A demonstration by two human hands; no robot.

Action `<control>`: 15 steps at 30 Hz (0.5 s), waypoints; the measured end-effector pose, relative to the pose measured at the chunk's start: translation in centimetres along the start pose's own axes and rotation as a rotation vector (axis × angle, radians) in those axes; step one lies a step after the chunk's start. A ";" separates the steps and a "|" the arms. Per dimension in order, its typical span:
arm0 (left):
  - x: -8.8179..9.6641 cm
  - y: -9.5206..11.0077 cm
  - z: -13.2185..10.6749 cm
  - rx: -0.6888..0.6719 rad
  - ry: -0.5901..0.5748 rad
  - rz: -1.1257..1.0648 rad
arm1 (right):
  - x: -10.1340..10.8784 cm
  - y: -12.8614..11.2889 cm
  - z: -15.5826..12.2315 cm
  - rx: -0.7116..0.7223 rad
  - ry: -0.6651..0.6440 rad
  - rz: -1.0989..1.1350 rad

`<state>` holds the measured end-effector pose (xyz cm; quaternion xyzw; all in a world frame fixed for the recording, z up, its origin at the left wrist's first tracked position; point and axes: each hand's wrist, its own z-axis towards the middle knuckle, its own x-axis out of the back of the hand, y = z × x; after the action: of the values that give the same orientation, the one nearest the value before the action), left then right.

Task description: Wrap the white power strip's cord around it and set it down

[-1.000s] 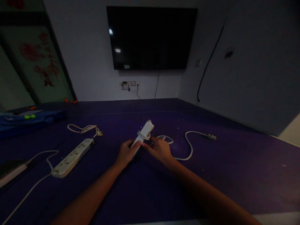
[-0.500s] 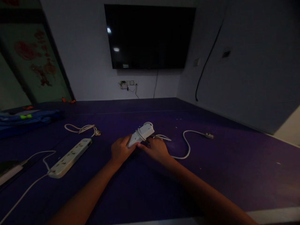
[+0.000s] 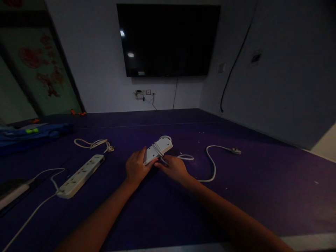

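Observation:
A white power strip (image 3: pixel 150 154), its screwed back face up, is gripped at its near end by my left hand (image 3: pixel 137 167). Its white cord (image 3: pixel 158 149) is wound around the middle of the strip, with a loop over the far end. Beside the strip's right edge, my right hand (image 3: pixel 175 167) is closed on the cord. From there the cord makes a loop on the purple surface, then runs right in a curve to its plug (image 3: pixel 235 151), which lies loose.
Left of my hands lies a second power strip (image 3: pixel 81 176) with its bundled cord and plug (image 3: pixel 111 148). A white device (image 3: pixel 14 196) sits at the left edge. Blue cloth (image 3: pixel 52 131) is farther back. A television (image 3: pixel 168 40) hangs on the wall.
My right hand has drawn the cord around the strip's right side, and more turns show across its back. The strip has rolled slightly, showing more of its screwed face.

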<state>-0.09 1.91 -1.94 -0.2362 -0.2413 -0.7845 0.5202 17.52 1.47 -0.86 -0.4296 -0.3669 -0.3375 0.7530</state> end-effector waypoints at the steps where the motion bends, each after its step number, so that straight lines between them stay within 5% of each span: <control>1: 0.0 0.0 0.0 -0.016 0.000 0.012 | -0.1 0.0 0.0 0.001 0.005 0.020; 15: -0.4 0.6 -0.4 -0.104 0.049 0.051 | -1.4 -0.3 -0.4 -0.208 0.194 0.374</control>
<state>0.55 1.76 -2.46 -0.2499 -0.1813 -0.7880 0.5326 16.69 1.30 -2.08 -0.5310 -0.1698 -0.2677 0.7858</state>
